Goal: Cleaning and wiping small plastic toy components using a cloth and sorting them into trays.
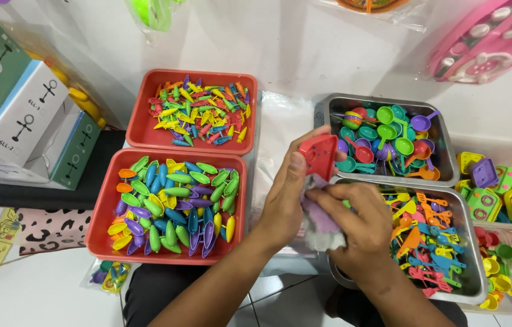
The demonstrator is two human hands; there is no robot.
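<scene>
Two hands meet over the gap between the trays. The left hand (286, 200) pinches a small red plastic toy piece (318, 156) with holes in its face, thumb flat on the near side, the other fingers hidden behind it. The right hand (362, 227) has its fingers curled and pressed together around a pale purple-grey cloth (319, 221), which lies bunched between both palms just below the red piece and touches it.

Taking the red piece as landmark: right behind and to its right stands a metal tray of toy ladles and spoons (389, 140). Below and to the right, partly under the right hand, a second metal tray holds toy forks and spatulas (435, 239). Farther right lie clear tubs of small toy stoves and cups (492, 194). To the left sits a red tray of bean-shaped pieces (174, 203), and left and farther back, a red tray of tiny carrot-like pieces (198, 112). Far left, stacked boxes (23, 115).
</scene>
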